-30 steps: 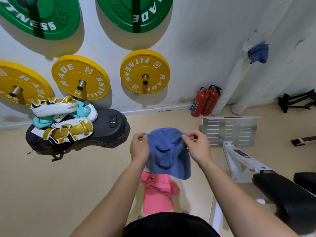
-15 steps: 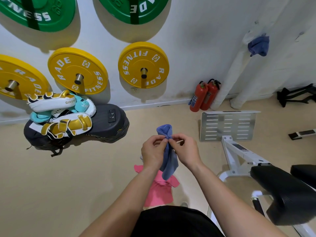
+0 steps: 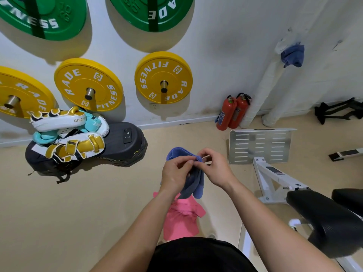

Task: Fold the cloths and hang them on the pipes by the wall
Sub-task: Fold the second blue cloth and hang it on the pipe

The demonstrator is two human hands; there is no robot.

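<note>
Left hand [image 3: 175,173] and right hand [image 3: 215,169], held close together before the body, each pinching the upper edge of a blue cloth [image 3: 197,188] between thumb and curled fingers. The cloth hangs doubled below the hands, in the air above a crumpled pink cloth [image 3: 180,218] on the floor. At the wall to the right lean two white pipes [image 3: 262,91]; a second cloth [image 3: 292,55], also blue, hangs high on them. Two extinguishers [image 3: 231,112] stand just beside the pipes' feet.
</note>
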